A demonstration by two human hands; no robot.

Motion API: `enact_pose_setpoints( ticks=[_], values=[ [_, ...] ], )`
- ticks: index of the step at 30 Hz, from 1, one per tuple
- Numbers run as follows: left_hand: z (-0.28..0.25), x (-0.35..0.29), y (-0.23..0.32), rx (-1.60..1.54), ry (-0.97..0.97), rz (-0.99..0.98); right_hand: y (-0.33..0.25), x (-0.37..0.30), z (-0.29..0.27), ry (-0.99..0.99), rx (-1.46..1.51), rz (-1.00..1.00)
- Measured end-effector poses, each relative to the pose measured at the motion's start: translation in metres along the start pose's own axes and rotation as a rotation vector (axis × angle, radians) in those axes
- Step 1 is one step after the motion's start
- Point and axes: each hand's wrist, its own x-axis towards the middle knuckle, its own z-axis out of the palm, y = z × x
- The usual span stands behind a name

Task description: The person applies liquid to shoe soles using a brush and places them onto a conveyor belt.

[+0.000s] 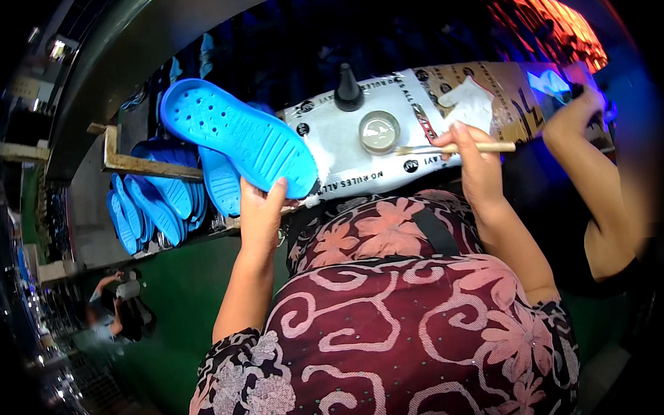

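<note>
My left hand [262,212] grips the heel end of a bright blue shoe sole [238,137], holding it tilted with its holed toe part pointing up and left. In my right hand [471,159] is a thin paintbrush [483,148] with a pale wooden handle, its bristles pointing left. The bristle end lies close to the rim of a small round jar [379,133] holding pale contents. Behind the jar stands a dark cone-shaped bottle [348,88]. A crumpled white cloth or glove [469,105] lies just beyond my right hand.
Several more blue soles [156,203] stand stacked at the left, beside a wooden bar [144,165]. White printed wrapping [329,134] covers the work surface. At the right, a co-worker's arm [586,155] reaches in near a lit blue piece. Another person [112,310] is at the far left.
</note>
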Motion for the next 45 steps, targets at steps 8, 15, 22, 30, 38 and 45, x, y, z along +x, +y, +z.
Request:
enact_pose_setpoints(
  ticks=[8, 15, 22, 30, 38, 45],
  values=[
    [0.058, 0.005, 0.014, 0.204, -0.107, 0.333, -0.038, 0.005, 0.034, -0.229, -0.33, -0.685],
    [0.071, 0.0, 0.013, 0.137, -0.162, 0.419, -0.027, 0.005, 0.04, -0.218, -0.461, -0.765],
    [0.067, 0.001, 0.015, 0.147, -0.151, 0.388, -0.028, 0.006, 0.03, -0.209, -0.554, -0.709],
    [0.07, -0.001, 0.016, 0.18, -0.14, 0.409, -0.023, 0.007, 0.038, -0.264, -0.525, -0.776],
    [0.066, 0.003, 0.004, 0.28, -0.125, 0.57, -0.024, 0.006, 0.032, -0.235, -0.518, -0.745],
    [0.065, 0.008, -0.007, 0.33, -0.111, 0.768, -0.022, 0.002, 0.031, -0.304, -0.567, -0.755]
  ],
)
